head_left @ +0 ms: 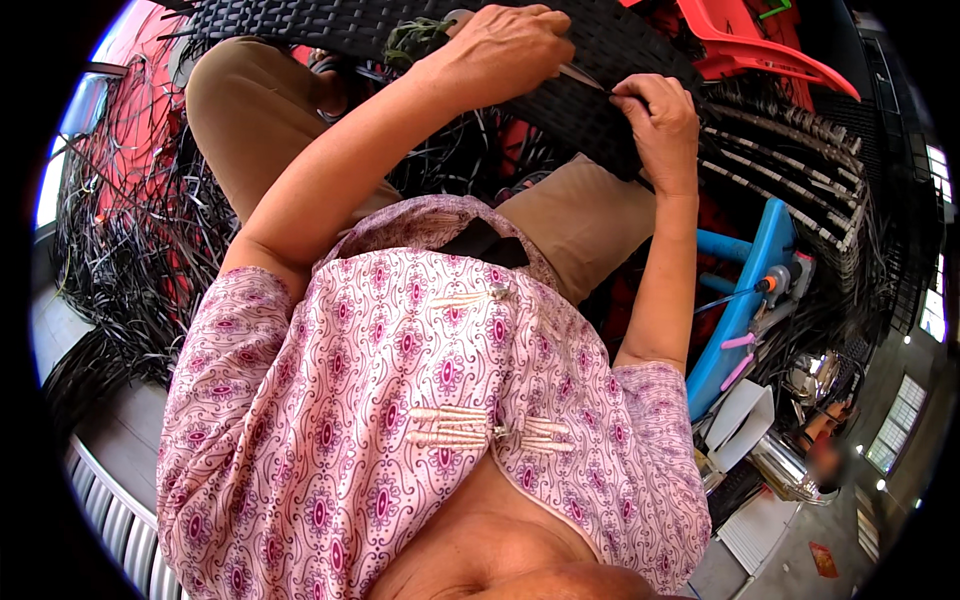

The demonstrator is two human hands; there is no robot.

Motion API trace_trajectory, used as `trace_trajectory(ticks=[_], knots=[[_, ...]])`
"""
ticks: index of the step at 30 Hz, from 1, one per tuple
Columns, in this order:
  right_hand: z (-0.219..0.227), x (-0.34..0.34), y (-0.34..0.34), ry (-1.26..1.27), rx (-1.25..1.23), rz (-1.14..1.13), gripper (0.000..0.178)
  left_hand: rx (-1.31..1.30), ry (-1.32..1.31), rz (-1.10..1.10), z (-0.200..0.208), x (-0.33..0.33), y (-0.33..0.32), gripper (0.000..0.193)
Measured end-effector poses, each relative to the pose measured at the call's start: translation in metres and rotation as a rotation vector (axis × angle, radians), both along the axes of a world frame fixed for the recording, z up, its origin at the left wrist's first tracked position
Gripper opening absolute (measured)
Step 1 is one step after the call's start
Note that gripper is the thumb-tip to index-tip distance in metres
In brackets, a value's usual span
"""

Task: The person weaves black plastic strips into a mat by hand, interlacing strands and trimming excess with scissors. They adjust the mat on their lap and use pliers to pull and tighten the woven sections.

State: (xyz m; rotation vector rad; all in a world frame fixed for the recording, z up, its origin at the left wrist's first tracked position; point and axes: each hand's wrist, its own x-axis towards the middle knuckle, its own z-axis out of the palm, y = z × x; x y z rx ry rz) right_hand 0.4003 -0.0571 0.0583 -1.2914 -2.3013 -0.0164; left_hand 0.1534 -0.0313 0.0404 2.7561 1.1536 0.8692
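A black woven strip panel (330,28) lies across the top of the view, above my knees. My left hand (510,55) is closed over it, gripping a slim tool with a pointed metal tip (582,75). A pale round end (458,18) shows beside the wrist; it may be part of the same tool. Close to the metal tip, my right hand (660,125) has thumb and forefinger pinched together at the weave. What lies between those fingers is too small to make out. A dark green tuft of strips (415,40) sits on the panel near my left wrist.
Loose black strips (150,220) heap over red ground on the left. At right stand a red plastic chair (750,50) and a blue stool (745,300) bearing an orange-and-grey tool (775,282) and pink-handled scissors (738,355). A partly woven frame (790,165) leans behind.
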Motion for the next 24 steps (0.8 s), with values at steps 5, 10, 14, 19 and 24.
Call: trace_trajectory(ticks=[5, 10, 14, 19, 24], knots=[[-0.001, -0.016, 0.007, 0.424, -0.266, -0.004, 0.005, -0.052, -0.028, 0.058, -0.007, -0.018, 0.001, 0.020], [0.020, -0.045, 0.021, 0.888, -0.417, 0.206, 0.007, -0.115, 0.030, 0.017, 0.001, -0.021, 0.003, 0.015], [0.015, -0.038, 0.039, 1.012, -0.419, 0.210, 0.014, 0.018, 0.041, 0.037, 0.007, -0.013, 0.000, 0.018], [-0.008, -0.046, 0.039, 0.977, -0.544, 0.129, 0.018, 0.109, 0.179, 0.010, 0.020, -0.005, -0.001, 0.018], [-0.012, -0.041, 0.030, 1.030, -0.512, 0.128, 0.017, 0.037, 0.216, 0.023, 0.022, -0.001, 0.008, 0.019]])
